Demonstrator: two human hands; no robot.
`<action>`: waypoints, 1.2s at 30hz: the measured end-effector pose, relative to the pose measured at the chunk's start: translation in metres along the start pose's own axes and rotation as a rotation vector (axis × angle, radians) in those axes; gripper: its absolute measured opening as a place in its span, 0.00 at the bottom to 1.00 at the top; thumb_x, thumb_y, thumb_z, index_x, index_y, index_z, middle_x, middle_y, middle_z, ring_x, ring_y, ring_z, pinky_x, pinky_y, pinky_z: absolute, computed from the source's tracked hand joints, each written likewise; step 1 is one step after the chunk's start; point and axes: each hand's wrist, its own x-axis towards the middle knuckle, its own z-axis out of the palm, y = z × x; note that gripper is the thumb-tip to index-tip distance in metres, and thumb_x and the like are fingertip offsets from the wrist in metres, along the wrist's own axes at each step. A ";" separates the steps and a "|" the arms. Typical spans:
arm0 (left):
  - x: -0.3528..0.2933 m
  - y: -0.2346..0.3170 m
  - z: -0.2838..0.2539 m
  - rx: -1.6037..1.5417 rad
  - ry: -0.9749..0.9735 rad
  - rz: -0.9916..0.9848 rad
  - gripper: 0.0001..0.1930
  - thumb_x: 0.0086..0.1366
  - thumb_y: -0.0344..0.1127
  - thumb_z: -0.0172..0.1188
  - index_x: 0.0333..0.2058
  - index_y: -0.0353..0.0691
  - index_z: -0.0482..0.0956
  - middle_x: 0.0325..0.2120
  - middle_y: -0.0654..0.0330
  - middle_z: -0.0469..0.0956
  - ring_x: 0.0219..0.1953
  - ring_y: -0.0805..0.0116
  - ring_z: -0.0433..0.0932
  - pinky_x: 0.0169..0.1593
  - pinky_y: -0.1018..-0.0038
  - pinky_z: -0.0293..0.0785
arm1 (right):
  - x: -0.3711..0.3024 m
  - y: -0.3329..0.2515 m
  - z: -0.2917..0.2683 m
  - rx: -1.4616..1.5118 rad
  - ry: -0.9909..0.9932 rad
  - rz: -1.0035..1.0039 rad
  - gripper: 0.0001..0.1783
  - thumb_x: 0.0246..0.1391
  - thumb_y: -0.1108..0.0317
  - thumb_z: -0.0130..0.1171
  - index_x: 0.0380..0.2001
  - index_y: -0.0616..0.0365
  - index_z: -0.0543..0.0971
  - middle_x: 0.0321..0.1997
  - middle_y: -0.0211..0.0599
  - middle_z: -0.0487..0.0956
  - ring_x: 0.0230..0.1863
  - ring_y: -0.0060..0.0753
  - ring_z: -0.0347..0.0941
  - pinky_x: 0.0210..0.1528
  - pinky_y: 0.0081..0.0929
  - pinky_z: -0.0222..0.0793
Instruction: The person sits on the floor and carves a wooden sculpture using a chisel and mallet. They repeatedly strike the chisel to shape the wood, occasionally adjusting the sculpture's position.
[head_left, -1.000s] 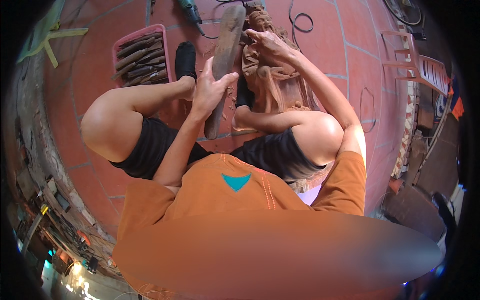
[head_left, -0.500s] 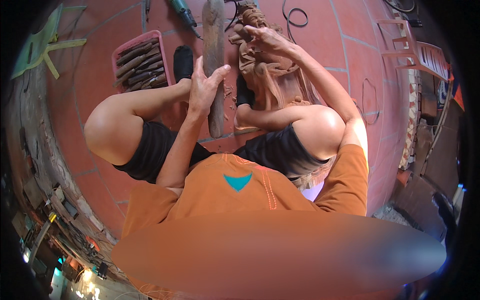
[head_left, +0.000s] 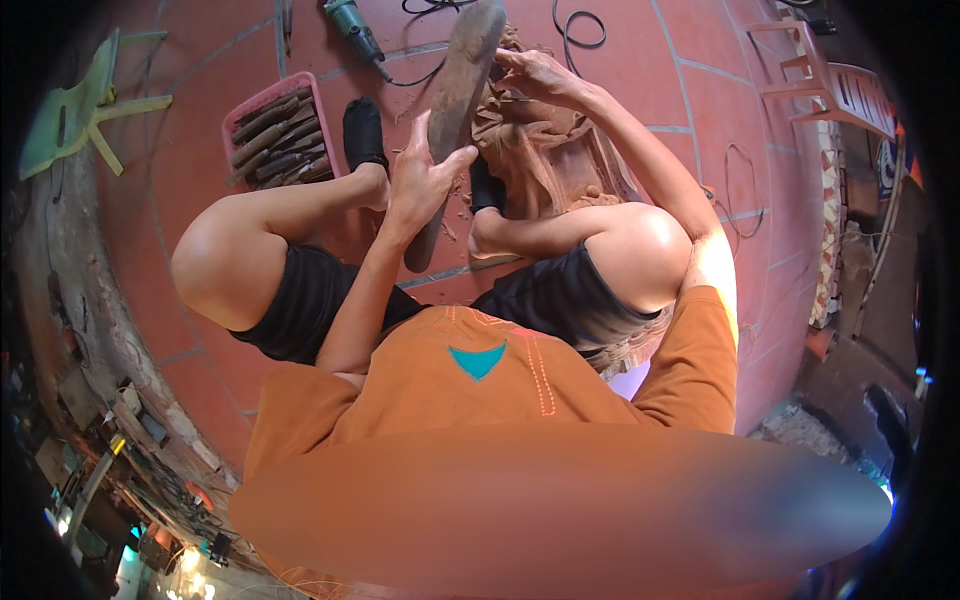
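My left hand (head_left: 418,185) holds a long, worn, flattish piece of wood (head_left: 455,100), its thumb lying across the front and its other fingers partly hidden. The wood leans, with its upper end to the right. Beside that upper end, my right hand (head_left: 545,75) has bent fingers close to the wood's edge, over the statue; what they hold, if anything, is hidden. A carved brown wooden statue (head_left: 545,155) with robe folds lies on the floor by my right leg. The piece of wood covers most of its head.
Left of my feet sits a pink basket (head_left: 316,88) of wooden-handled tools (head_left: 275,135). A green power tool (head_left: 352,28) with a cord lies beyond it. Wood shavings (head_left: 450,215) are scattered between my feet. Plastic chairs stand left, a pale green one (head_left: 75,110), and right, a pink one (head_left: 830,85).
The piece of wood has tilted, its upper end swinging right across the statue's head. My left hand has shifted slightly right with it. The right hand stays nearly in place.
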 end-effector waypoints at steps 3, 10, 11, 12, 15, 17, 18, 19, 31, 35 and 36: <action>-0.001 -0.002 0.000 -0.005 -0.003 0.034 0.33 0.65 0.35 0.68 0.65 0.33 0.63 0.48 0.48 0.83 0.50 0.65 0.83 0.54 0.69 0.76 | 0.000 0.001 -0.001 -0.003 0.004 -0.012 0.25 0.58 0.65 0.65 0.57 0.54 0.71 0.40 0.58 0.82 0.43 0.63 0.79 0.43 0.52 0.71; -0.002 0.006 0.003 0.014 -0.009 0.007 0.32 0.65 0.37 0.68 0.63 0.34 0.65 0.44 0.50 0.85 0.45 0.66 0.84 0.49 0.70 0.79 | -0.006 0.003 -0.006 -0.030 -0.028 0.027 0.31 0.62 0.64 0.63 0.67 0.54 0.68 0.44 0.52 0.84 0.42 0.51 0.81 0.46 0.43 0.74; 0.000 0.007 0.001 0.049 -0.067 -0.077 0.32 0.65 0.36 0.68 0.63 0.35 0.65 0.44 0.50 0.85 0.44 0.67 0.84 0.49 0.71 0.79 | -0.006 0.003 -0.006 0.007 -0.032 0.048 0.30 0.62 0.64 0.63 0.66 0.55 0.69 0.45 0.52 0.84 0.42 0.50 0.81 0.47 0.42 0.74; 0.000 0.007 -0.002 0.008 -0.088 -0.100 0.33 0.64 0.36 0.69 0.64 0.35 0.65 0.44 0.51 0.85 0.44 0.67 0.84 0.49 0.71 0.79 | -0.006 0.004 -0.008 0.005 -0.023 0.026 0.29 0.63 0.65 0.63 0.65 0.54 0.69 0.47 0.51 0.84 0.43 0.48 0.81 0.47 0.41 0.74; -0.002 0.007 -0.004 -0.067 -0.083 -0.156 0.33 0.64 0.36 0.69 0.64 0.35 0.65 0.43 0.51 0.85 0.41 0.69 0.83 0.45 0.72 0.79 | -0.011 0.009 -0.009 0.021 -0.021 0.077 0.25 0.64 0.67 0.62 0.62 0.52 0.71 0.49 0.49 0.84 0.44 0.44 0.81 0.47 0.38 0.75; -0.005 0.008 0.002 -0.049 -0.001 -0.079 0.33 0.64 0.36 0.69 0.64 0.35 0.65 0.42 0.51 0.85 0.39 0.70 0.83 0.42 0.72 0.79 | -0.014 0.014 -0.010 0.064 -0.006 0.122 0.23 0.64 0.69 0.61 0.61 0.52 0.71 0.47 0.47 0.84 0.43 0.40 0.81 0.47 0.38 0.75; -0.005 0.010 0.005 -0.076 0.041 0.019 0.32 0.65 0.36 0.68 0.63 0.34 0.65 0.41 0.56 0.83 0.37 0.72 0.81 0.40 0.74 0.78 | -0.016 0.016 -0.010 0.108 0.014 0.084 0.24 0.64 0.69 0.61 0.62 0.52 0.70 0.47 0.46 0.85 0.43 0.40 0.80 0.46 0.37 0.75; -0.006 0.011 0.009 -0.094 0.073 0.071 0.31 0.66 0.37 0.68 0.63 0.34 0.65 0.39 0.60 0.81 0.35 0.74 0.79 0.38 0.75 0.76 | -0.018 0.018 -0.009 0.108 0.021 0.093 0.24 0.64 0.70 0.61 0.63 0.52 0.70 0.46 0.45 0.85 0.42 0.39 0.80 0.46 0.37 0.75; -0.007 0.017 0.016 -0.046 0.007 0.044 0.33 0.65 0.36 0.67 0.64 0.32 0.63 0.44 0.50 0.85 0.44 0.67 0.84 0.50 0.68 0.78 | -0.019 0.028 -0.001 0.021 0.071 0.017 0.26 0.63 0.71 0.62 0.62 0.52 0.69 0.41 0.46 0.83 0.40 0.46 0.79 0.45 0.41 0.73; 0.001 0.011 0.015 0.115 -0.061 -0.028 0.33 0.65 0.38 0.67 0.63 0.32 0.64 0.44 0.49 0.84 0.47 0.65 0.84 0.52 0.67 0.78 | -0.018 0.023 0.002 0.047 0.117 -0.065 0.27 0.61 0.64 0.63 0.62 0.53 0.69 0.41 0.55 0.82 0.43 0.58 0.79 0.46 0.47 0.73; 0.000 0.011 0.014 0.058 -0.056 -0.065 0.32 0.65 0.38 0.67 0.63 0.32 0.65 0.45 0.49 0.84 0.47 0.66 0.83 0.52 0.68 0.77 | -0.019 0.021 0.000 0.041 0.094 -0.014 0.28 0.60 0.61 0.64 0.61 0.55 0.69 0.42 0.58 0.82 0.45 0.63 0.79 0.46 0.50 0.74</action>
